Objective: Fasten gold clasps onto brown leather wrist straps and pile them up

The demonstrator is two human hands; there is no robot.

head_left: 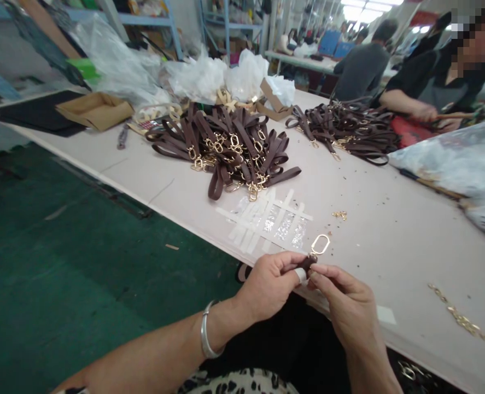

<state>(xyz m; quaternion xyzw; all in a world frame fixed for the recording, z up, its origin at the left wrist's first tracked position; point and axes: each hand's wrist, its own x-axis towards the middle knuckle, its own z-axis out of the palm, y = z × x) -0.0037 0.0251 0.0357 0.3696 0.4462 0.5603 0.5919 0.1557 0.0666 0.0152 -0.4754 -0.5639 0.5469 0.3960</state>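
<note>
My left hand (pixel 270 283) and my right hand (pixel 346 298) meet at the near table edge, both pinched on the end of a dark brown strap (pixel 308 263). A gold oval ring (pixel 320 244) sticks up from that strap end. The rest of the strap hangs below the table edge, mostly hidden behind my left hand. A silver bangle (pixel 206 335) sits on my left wrist. White tape wraps one left fingertip.
A heap of brown straps with gold clasps (pixel 234 148) lies mid-table; a second heap (pixel 349 128) sits farther right. Strips of clear tape (pixel 269 219) are stuck near the edge. Gold chain pieces (pixel 459 317) lie right. A co-worker (pixel 439 82) works across the pale table (pixel 390 230).
</note>
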